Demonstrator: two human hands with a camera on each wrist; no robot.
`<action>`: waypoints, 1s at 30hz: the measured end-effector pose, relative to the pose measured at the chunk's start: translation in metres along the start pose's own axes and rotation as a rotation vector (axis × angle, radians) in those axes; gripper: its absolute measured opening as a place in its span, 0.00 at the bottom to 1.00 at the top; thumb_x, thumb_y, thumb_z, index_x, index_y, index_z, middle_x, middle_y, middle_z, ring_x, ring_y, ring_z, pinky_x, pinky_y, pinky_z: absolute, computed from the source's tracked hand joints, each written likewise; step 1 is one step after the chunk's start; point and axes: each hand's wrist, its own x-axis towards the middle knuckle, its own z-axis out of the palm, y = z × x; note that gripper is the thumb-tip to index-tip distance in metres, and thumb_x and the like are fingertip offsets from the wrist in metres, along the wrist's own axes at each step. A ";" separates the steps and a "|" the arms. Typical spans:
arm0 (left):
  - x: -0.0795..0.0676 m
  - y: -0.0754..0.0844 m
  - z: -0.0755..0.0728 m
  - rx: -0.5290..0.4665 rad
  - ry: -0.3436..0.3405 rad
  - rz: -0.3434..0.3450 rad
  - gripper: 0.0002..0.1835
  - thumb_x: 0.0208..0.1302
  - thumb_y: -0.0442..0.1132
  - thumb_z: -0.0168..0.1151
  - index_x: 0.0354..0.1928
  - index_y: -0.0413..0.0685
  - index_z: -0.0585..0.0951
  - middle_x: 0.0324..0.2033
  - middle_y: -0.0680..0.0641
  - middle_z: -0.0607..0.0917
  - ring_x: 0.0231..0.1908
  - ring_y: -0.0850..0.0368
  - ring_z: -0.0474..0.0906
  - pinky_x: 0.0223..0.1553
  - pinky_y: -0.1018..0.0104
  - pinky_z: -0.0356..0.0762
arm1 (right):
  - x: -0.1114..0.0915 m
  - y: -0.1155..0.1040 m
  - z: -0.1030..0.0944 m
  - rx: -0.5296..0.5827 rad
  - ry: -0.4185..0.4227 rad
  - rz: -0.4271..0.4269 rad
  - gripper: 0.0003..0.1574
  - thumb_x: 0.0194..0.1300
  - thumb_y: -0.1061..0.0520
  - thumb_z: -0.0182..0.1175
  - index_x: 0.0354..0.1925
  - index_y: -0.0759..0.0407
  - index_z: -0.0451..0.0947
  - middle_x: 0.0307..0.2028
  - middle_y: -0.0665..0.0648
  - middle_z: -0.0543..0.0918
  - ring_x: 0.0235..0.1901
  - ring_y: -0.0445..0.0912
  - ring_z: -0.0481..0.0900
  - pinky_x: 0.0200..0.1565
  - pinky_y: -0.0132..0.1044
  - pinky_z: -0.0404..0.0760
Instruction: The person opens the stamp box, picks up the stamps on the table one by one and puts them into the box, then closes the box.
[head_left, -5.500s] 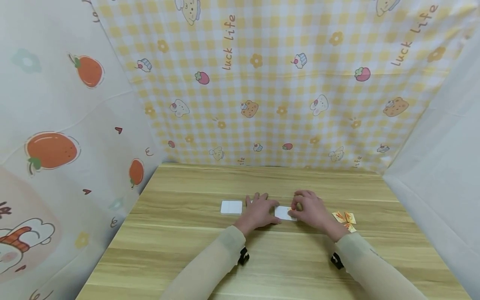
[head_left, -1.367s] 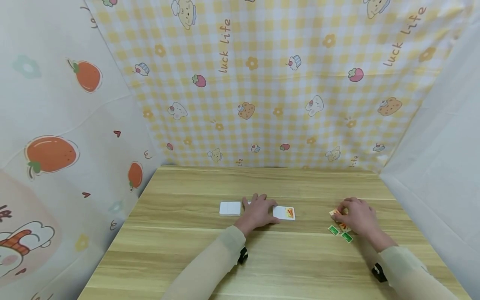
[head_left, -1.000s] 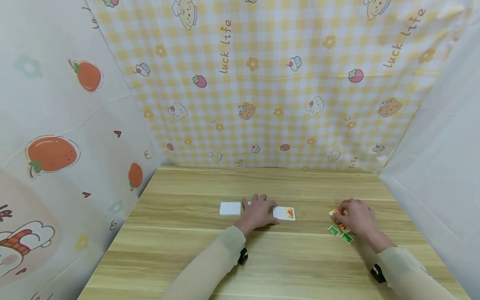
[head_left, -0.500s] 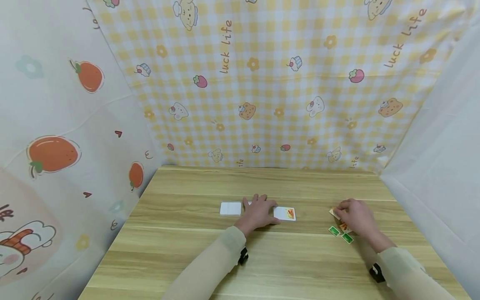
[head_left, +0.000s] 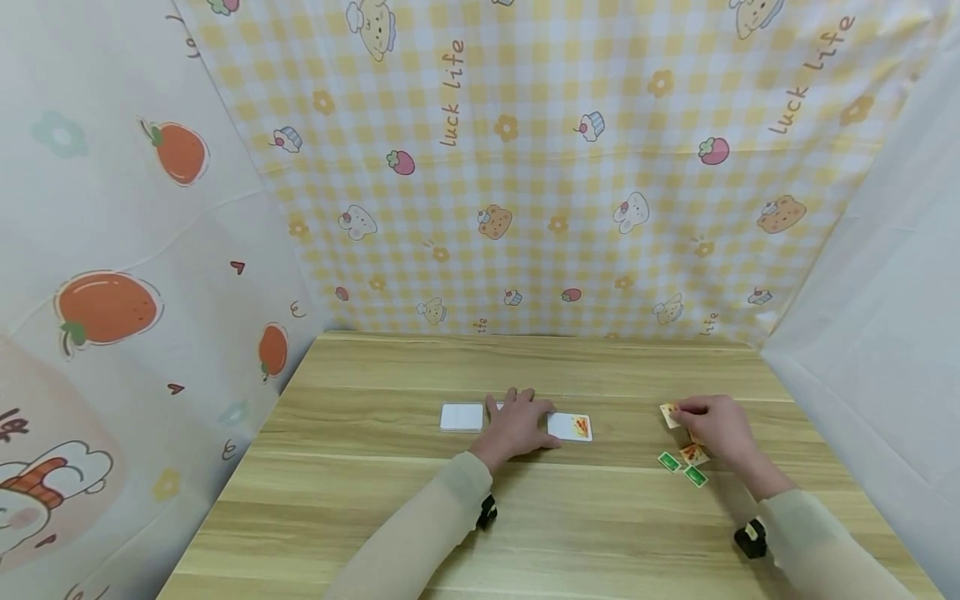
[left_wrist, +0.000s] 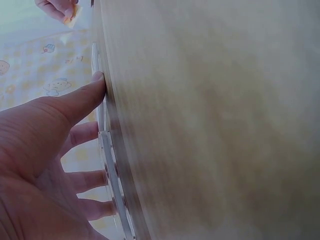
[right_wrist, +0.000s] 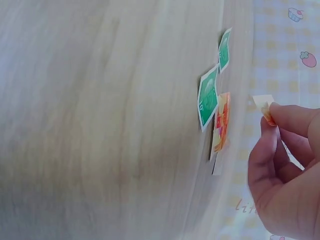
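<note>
My left hand [head_left: 517, 425] rests with fingers spread over a row of white cards, mostly covering the middle one. Its thumb touches the near edge of the right-hand card [head_left: 562, 426], which bears an orange-and-yellow stamp [head_left: 581, 427] at its right end. A plain white card [head_left: 461, 417] lies to the left. In the left wrist view, the fingers lie along the edge of a clear sleeve [left_wrist: 116, 185]. My right hand [head_left: 718, 429] pinches an orange-and-yellow stamp [right_wrist: 267, 109] between thumb and forefinger, raised above the other stamps.
Below my right hand lie another orange stamp [head_left: 693, 454] and two green stamps [head_left: 669, 462], close together on the wooden table [head_left: 360, 500]. A yellow-checked cloth [head_left: 540, 183] hangs behind the table, with white cloth [head_left: 877, 350] on the right side.
My right hand has left the right-hand card, gone right to the loose stamps and lifted an orange one. Green stamps now show there. My left hand stays in place.
</note>
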 end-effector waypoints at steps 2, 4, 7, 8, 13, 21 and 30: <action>-0.001 0.001 -0.001 0.001 -0.004 -0.001 0.32 0.55 0.69 0.68 0.62 0.69 0.80 0.66 0.47 0.73 0.69 0.38 0.61 0.60 0.22 0.51 | 0.001 0.000 0.000 0.021 -0.014 0.018 0.18 0.64 0.57 0.70 0.48 0.67 0.86 0.36 0.63 0.88 0.32 0.52 0.84 0.30 0.38 0.79; -0.001 0.001 -0.001 0.002 -0.005 -0.002 0.32 0.56 0.69 0.68 0.62 0.69 0.80 0.66 0.47 0.72 0.69 0.38 0.60 0.61 0.21 0.50 | 0.001 0.000 0.001 0.056 -0.030 0.035 0.20 0.64 0.57 0.70 0.51 0.68 0.85 0.33 0.59 0.87 0.27 0.48 0.81 0.26 0.35 0.77; -0.001 0.001 -0.001 -0.001 -0.006 -0.003 0.32 0.56 0.69 0.68 0.62 0.69 0.79 0.67 0.47 0.72 0.70 0.38 0.60 0.61 0.21 0.49 | 0.002 0.000 0.002 0.102 -0.044 0.049 0.23 0.64 0.57 0.70 0.54 0.67 0.83 0.32 0.56 0.86 0.25 0.46 0.80 0.24 0.34 0.77; -0.001 0.000 0.000 -0.002 -0.004 -0.003 0.32 0.56 0.69 0.68 0.62 0.69 0.80 0.67 0.47 0.72 0.70 0.38 0.60 0.61 0.21 0.50 | 0.002 -0.001 0.003 0.117 -0.048 0.049 0.23 0.65 0.57 0.70 0.55 0.68 0.82 0.32 0.57 0.86 0.25 0.47 0.81 0.24 0.34 0.77; 0.000 -0.001 0.001 -0.009 -0.006 -0.004 0.33 0.56 0.69 0.68 0.62 0.70 0.79 0.68 0.47 0.71 0.70 0.37 0.59 0.61 0.21 0.49 | 0.003 0.000 0.007 0.172 -0.078 0.060 0.23 0.68 0.57 0.67 0.58 0.68 0.80 0.33 0.59 0.87 0.26 0.50 0.82 0.24 0.35 0.77; -0.003 0.002 -0.004 -0.010 -0.006 -0.007 0.32 0.57 0.68 0.68 0.63 0.68 0.79 0.68 0.46 0.71 0.71 0.37 0.58 0.61 0.21 0.48 | 0.005 -0.006 0.012 0.225 -0.127 0.058 0.23 0.70 0.55 0.65 0.59 0.63 0.81 0.35 0.58 0.88 0.30 0.49 0.84 0.27 0.36 0.79; -0.001 0.001 0.000 -0.012 -0.005 -0.004 0.32 0.56 0.68 0.68 0.62 0.69 0.80 0.66 0.47 0.73 0.70 0.37 0.59 0.61 0.21 0.48 | 0.006 -0.016 0.025 0.412 -0.137 0.067 0.25 0.66 0.64 0.67 0.59 0.71 0.78 0.38 0.64 0.86 0.33 0.54 0.87 0.34 0.40 0.86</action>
